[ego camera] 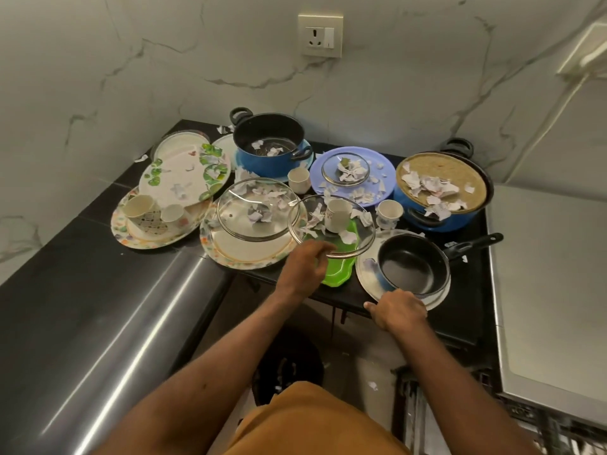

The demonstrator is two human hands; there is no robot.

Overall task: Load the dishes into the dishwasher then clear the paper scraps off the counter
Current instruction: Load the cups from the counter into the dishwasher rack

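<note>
On the head camera, the person stands at a black counter (98, 257) crowded with dishes. The left hand (303, 267) pinches the near rim of a glass lid (368, 238), holding it tilted above a green tray (338, 272). A cup (338, 215) shows through the glass. The right hand (399, 310) curls over the near edge of a white plate (366, 274) that carries a frying pan (414, 264).

A second lid (258, 210) lies on a floral plate (243, 254) just left of the held one. Paper scraps (433, 188) are heaped on a mat covering the right blue pot (443, 218). More scraps sit in a glass bowl (345, 169) on a purple plate (384, 165), and in the back pot (269, 146). All the dishes are on the counter.
</note>
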